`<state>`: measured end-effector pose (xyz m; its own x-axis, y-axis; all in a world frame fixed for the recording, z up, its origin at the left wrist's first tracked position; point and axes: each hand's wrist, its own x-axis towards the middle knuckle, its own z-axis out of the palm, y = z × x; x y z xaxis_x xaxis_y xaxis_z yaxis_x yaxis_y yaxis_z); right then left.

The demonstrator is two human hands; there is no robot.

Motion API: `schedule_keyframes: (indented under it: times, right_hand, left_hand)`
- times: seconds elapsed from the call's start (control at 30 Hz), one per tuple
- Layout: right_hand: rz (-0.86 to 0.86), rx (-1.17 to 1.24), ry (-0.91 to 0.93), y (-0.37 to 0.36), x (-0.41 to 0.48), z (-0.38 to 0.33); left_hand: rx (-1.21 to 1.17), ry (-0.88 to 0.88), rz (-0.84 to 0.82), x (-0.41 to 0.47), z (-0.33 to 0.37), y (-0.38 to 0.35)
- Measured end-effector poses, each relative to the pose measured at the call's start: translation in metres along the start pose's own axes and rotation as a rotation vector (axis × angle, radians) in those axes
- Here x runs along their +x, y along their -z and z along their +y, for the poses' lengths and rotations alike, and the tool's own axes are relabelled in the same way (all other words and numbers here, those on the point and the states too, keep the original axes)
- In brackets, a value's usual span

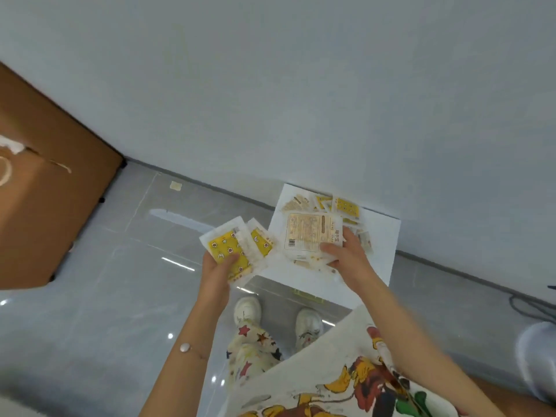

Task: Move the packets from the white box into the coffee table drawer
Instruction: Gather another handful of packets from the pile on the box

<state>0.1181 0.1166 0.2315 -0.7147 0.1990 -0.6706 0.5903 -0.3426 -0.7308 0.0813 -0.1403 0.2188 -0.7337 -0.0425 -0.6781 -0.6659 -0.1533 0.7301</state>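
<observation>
A white box sits on the grey floor against the wall, with several yellow and beige packets lying in it. My left hand holds a fan of yellow star-patterned packets to the left of the box. My right hand reaches into the box and grips a beige packet with printed text at its lower right corner. The brown coffee table fills the left edge; no drawer is visible.
Glossy grey floor tiles spread between the table and the box. A grey wall rises just behind the box. My white shoes stand right in front of the box. A dark cable lies on the floor at the right, beside a pale rounded object.
</observation>
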Motion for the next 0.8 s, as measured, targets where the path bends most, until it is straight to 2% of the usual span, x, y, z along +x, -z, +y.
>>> schedule_keyframes:
  times: [0.3, 0.53, 0.8]
  right_hand:
    - [-0.291, -0.364, 0.108, -0.199, -0.046, -0.032]
    - [-0.516, -0.488, 0.104, -0.372, -0.079, -0.008]
    - [-0.679, -0.575, 0.090, -0.537, -0.109, 0.039]
  left_hand:
    - [-0.268, -0.177, 0.370, -0.079, 0.045, 0.181]
    - [-0.363, -0.250, 0.565, -0.112, 0.059, 0.331]
    - [-0.495, -0.302, 0.761, -0.139, 0.060, 0.462]
